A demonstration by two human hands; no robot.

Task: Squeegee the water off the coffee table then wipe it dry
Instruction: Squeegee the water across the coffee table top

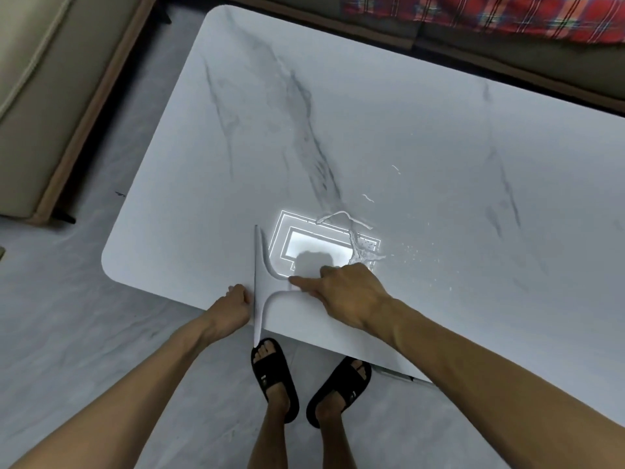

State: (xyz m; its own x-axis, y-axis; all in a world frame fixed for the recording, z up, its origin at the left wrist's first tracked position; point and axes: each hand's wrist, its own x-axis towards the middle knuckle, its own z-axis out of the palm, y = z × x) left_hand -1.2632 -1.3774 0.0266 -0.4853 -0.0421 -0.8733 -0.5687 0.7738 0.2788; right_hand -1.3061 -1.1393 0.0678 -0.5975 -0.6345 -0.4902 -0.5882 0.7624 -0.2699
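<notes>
Head: squeegee handle (274, 285) beneath right hand (348, 294)

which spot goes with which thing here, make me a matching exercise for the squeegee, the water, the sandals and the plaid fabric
Things:
1 squeegee
2 water
3 sandals
4 plaid fabric

Places:
a on the floor, by the near edge of the coffee table
b top right, beyond the table's far edge
c pooled on the tabletop, just beyond the right hand
d on the tabletop at its near edge, gripped by the right hand

Pairs: 1-d, 2-c, 3-a, 4-b
</notes>
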